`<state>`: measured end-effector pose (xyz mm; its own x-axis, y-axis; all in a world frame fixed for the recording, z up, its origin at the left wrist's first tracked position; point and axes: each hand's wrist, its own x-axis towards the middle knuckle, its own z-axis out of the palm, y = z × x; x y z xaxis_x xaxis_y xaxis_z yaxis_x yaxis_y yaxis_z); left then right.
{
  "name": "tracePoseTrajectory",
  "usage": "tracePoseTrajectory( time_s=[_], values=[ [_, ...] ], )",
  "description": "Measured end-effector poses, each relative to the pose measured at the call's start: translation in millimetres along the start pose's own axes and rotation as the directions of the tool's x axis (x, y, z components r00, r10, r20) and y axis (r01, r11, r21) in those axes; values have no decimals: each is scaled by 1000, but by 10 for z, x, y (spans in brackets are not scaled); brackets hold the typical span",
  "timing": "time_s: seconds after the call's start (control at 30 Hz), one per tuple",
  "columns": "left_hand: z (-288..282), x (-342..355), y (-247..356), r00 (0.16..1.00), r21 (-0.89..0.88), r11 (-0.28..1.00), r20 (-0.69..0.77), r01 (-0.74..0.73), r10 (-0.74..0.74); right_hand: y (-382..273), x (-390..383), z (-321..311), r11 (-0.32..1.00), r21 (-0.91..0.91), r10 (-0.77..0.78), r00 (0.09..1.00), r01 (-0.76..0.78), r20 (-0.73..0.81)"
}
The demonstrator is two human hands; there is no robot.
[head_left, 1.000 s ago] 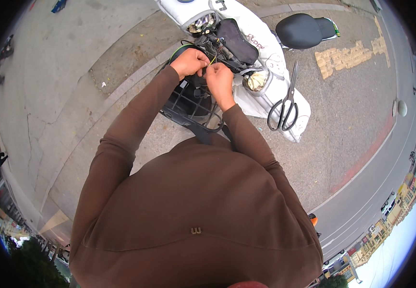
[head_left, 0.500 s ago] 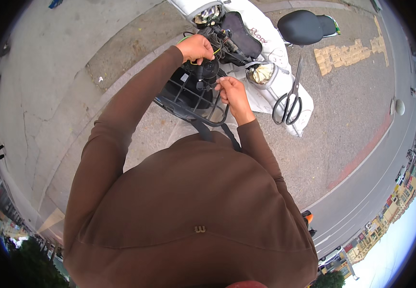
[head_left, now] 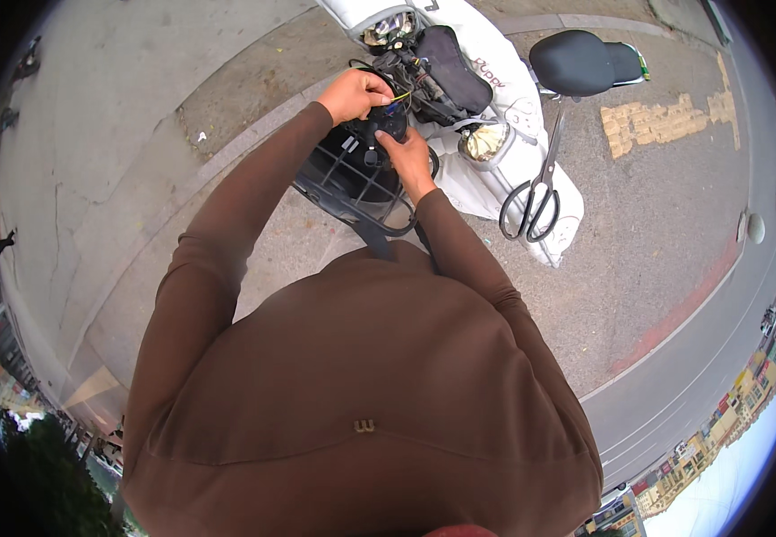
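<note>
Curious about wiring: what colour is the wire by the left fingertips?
The wire is yellow-green, best seen in the head view.

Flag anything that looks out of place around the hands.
Large scissors rest on the white cover, blades seemingly jutting past its edge, an odd spot for a sharp tool. Near the left hand, dark wires look exposed and tangled.

An outdoor roadside: grey pavement (head_left: 576,313) beside a marked road (head_left: 697,358), with buildings (head_left: 750,394), dark-green foliage (head_left: 52,474) and sky (head_left: 733,474).
</note>
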<state>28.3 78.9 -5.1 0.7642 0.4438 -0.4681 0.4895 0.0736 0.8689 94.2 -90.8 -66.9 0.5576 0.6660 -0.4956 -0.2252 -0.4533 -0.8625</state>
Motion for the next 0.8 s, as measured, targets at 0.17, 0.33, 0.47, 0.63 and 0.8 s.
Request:
tracePoseTrajectory(
  time_s=[0.17,0.33,0.47,0.63,0.8],
  values=[
    [48,-315,18,886,-11,976,-423,-218,193,-190,-76,-44,986,155,54,998,-59,35],
    [-80,-827,-444,719,-344,910,-691,-233,-77,-303,-224,-161,900,380,124,961,-215,248],
    [29,-1091,-618,831,-694,612,-546,-379,-103,-355,-295,-210,700,529,179,835,-479,520],
    [-115,-996,-602,962,-877,418,-273,-238,-25,-485,-289,-209,450,560,139,674,-696,725],
    [75,-797,-320,980,-930,350,-44,-111,193,-484,-163,-284,143,433,17,440,-890,898]
  ],
)
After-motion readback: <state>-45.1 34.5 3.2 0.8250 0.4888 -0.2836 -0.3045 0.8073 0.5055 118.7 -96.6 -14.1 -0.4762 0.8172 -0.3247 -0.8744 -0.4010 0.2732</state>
